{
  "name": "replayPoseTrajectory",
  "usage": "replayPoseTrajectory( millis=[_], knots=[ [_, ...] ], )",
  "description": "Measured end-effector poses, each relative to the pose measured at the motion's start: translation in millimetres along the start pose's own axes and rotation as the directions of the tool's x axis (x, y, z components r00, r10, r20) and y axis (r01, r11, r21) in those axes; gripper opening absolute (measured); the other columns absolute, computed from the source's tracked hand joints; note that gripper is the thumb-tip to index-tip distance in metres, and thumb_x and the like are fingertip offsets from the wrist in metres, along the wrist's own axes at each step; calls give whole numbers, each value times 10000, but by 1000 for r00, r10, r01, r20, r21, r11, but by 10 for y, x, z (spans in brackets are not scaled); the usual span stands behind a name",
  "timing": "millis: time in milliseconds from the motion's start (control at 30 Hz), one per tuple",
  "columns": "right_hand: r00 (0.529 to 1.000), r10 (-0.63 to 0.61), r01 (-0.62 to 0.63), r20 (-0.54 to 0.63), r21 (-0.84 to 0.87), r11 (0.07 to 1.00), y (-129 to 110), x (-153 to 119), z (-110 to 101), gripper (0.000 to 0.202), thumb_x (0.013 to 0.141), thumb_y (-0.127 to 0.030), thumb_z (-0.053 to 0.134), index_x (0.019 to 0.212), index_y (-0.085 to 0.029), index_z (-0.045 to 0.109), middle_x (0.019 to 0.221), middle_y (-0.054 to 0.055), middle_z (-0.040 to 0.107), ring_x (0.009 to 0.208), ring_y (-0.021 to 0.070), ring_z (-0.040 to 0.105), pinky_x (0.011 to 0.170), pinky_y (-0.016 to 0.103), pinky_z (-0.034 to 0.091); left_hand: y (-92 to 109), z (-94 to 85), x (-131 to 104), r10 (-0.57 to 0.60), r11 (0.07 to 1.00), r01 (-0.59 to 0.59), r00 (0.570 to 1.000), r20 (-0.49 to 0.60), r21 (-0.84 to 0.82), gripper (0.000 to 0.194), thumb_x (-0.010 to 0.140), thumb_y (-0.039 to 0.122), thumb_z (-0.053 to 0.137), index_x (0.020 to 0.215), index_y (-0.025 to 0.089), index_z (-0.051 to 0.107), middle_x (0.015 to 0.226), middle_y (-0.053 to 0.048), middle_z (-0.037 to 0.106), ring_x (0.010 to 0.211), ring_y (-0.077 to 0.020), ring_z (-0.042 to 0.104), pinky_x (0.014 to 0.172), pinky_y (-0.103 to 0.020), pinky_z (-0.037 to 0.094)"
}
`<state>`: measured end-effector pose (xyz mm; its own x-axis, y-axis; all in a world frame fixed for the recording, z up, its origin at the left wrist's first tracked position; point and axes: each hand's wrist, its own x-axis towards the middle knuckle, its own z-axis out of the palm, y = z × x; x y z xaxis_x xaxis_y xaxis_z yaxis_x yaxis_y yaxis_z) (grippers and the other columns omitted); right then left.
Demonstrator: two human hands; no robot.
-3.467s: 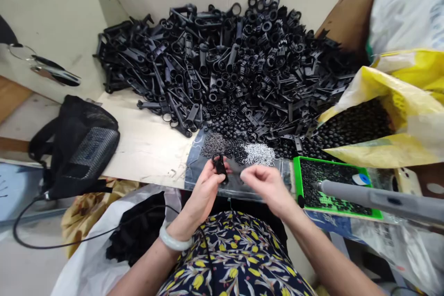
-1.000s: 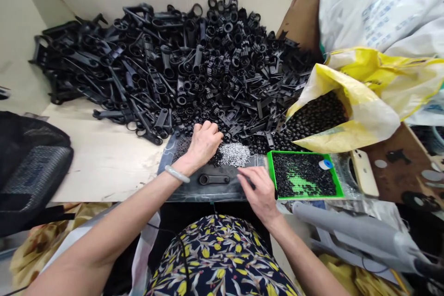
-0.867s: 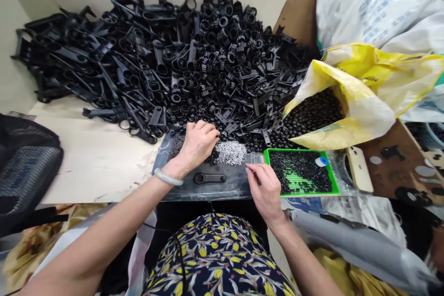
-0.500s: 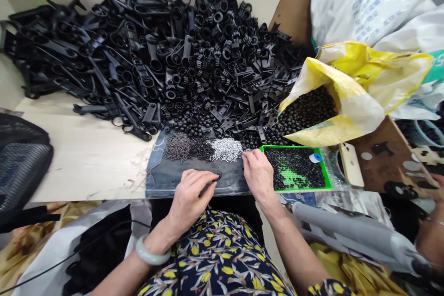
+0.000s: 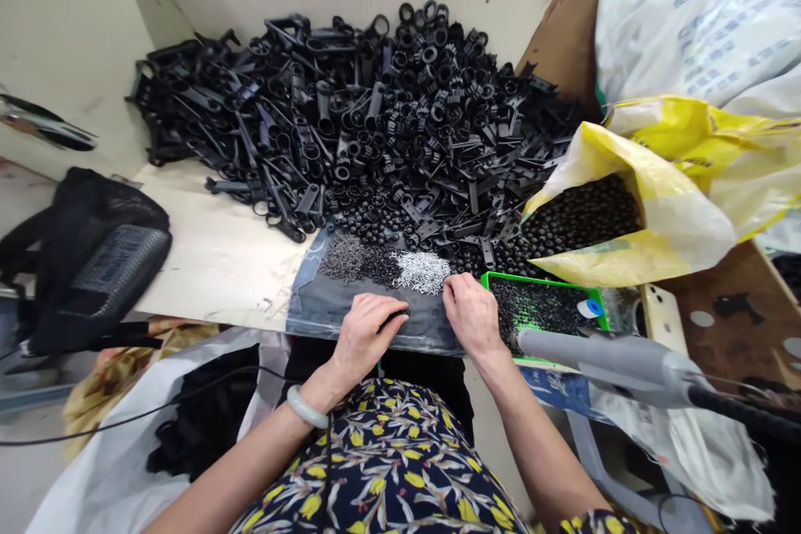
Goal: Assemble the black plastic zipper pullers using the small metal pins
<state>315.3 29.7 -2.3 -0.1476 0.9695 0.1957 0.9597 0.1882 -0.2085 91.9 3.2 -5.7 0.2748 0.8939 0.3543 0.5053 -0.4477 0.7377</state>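
Note:
My left hand (image 5: 369, 332) is closed round a small black plastic part (image 5: 394, 317), whose ringed end shows between thumb and fingers. At the right edge of a heap of small silver pins (image 5: 423, 271), my right hand (image 5: 472, 313) has its thumb and fingertips pressed together. Whatever they pinch is too small to make out. Both hands are over a dark cloth mat (image 5: 375, 309). Left of the silver pins lie small black pieces (image 5: 378, 264) and a heap of dull grey-brown springs or screws (image 5: 343, 257).
Behind the mat rises a large pile of black plastic parts (image 5: 300, 117). A green tray (image 5: 485, 277) of tiny black pieces stands right, near a yellow bag (image 5: 676, 225) of black beads. A grey metal tool (image 5: 601, 355) reaches in from the right; a black mesh bag (image 5: 118, 250) sits left.
The view has swung left, so everything appears shifted right. The grey tool now overlaps the tray's front edge. My left hand still holds the black part; my right remains by the silver pins.

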Motion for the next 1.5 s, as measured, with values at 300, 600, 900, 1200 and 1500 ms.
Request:
replayPoseTrajectory(
  millis=[300,600,900,1200,1500],
  knots=[
    [999,8,22,-50,567,824,-164,-180,-133,148,998,-227,565,957,-210,707,886,34,746,735,156,688,725,279,519,28,50,22,-44,999,44,998,40,19,108,986,282,645,1046,224,713,1001,-49,808,909,-202,740,891,-387,481],
    [999,21,-36,30,769,639,-289,-330,-23,143,1000,-311,610,1015,-227,726,938,37,759,747,161,736,713,287,603,-4,79,-22,-58,998,58,998,25,-9,123,979,267,630,1072,224,699,1043,-67,796,973,-219,730,919,-403,477],
    [966,259,-159,17,829,537,-490,-408,161,165,965,-369,657,966,-220,728,880,46,767,708,181,747,695,308,625,-29,34,-10,-53,997,56,997,61,-51,80,971,230,633,1031,220,685,1033,-52,785,980,-223,717,915,-402,463],
    [985,108,21,-135,716,698,-601,-392,76,130,1014,-268,608,1001,-219,727,978,58,737,909,182,701,827,326,585,-19,16,25,-89,994,94,991,98,-52,31,946,195,648,963,214,665,1008,-32,781,953,-217,701,864,-402,409],
    [956,-91,232,-279,530,815,-559,-411,109,168,1008,-140,594,1080,-207,731,985,68,758,910,172,718,848,322,606,-117,14,-7,-6,992,14,998,65,-128,85,949,171,669,1013,218,697,1042,-30,804,979,-212,728,879,-399,428]
  ],
)
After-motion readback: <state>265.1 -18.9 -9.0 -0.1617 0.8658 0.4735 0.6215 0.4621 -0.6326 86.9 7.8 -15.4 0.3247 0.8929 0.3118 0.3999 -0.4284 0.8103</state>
